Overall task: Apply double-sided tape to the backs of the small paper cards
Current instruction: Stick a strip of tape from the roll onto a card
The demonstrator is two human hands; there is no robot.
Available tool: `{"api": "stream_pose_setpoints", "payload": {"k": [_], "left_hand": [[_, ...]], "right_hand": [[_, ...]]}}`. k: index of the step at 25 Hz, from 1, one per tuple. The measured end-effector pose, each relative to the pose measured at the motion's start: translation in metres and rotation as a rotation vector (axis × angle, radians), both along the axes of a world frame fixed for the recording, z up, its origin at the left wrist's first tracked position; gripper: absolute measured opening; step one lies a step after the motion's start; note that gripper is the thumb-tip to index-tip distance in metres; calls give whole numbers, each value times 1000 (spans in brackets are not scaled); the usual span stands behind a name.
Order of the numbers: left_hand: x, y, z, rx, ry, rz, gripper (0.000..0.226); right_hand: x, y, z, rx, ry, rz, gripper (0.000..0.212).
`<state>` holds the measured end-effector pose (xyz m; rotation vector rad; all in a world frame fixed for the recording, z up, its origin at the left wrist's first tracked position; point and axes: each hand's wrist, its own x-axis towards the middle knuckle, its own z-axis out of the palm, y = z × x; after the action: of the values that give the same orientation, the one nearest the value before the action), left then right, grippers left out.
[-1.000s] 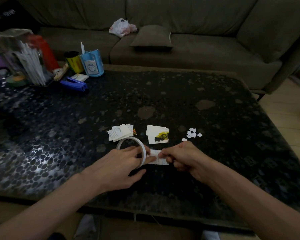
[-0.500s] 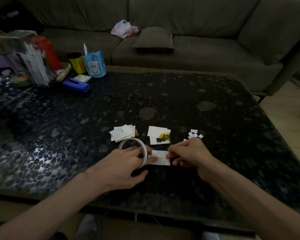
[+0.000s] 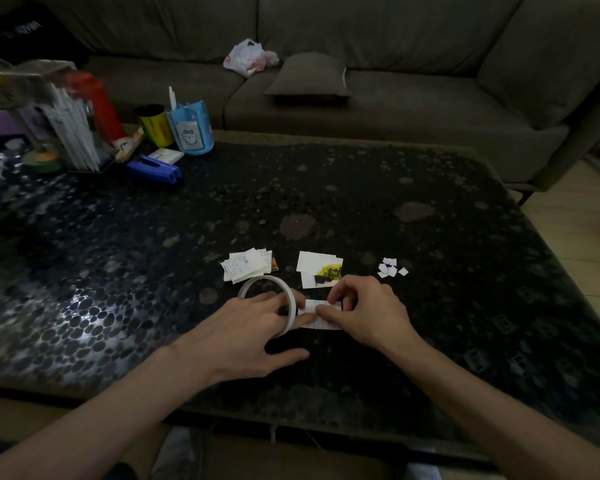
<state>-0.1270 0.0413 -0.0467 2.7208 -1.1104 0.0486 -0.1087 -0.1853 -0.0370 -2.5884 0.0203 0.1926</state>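
One card (image 3: 317,323), print unreadable, right hand (image 3: 368,310) pinching

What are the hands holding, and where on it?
The right hand pinches the small paper card at its far edge. The left hand, fingers through the tape roll, presses the card's left end.

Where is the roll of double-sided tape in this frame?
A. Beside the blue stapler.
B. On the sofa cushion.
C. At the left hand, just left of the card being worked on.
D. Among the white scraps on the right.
C: the tape roll stands on edge at the left hand, which presses the card that the right hand pinches.
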Motion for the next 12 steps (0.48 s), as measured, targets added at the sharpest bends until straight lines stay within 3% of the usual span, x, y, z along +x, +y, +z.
{"api": "stream_pose_setpoints", "payload": {"k": [8, 12], "left_hand": [[-1, 0, 1, 30, -6, -6, 68], [-2, 1, 4, 49, 17, -20, 67]], "right_hand": [[7, -6, 6, 180, 141, -79, 24], [10, -6, 7, 171, 159, -82, 25]]}}
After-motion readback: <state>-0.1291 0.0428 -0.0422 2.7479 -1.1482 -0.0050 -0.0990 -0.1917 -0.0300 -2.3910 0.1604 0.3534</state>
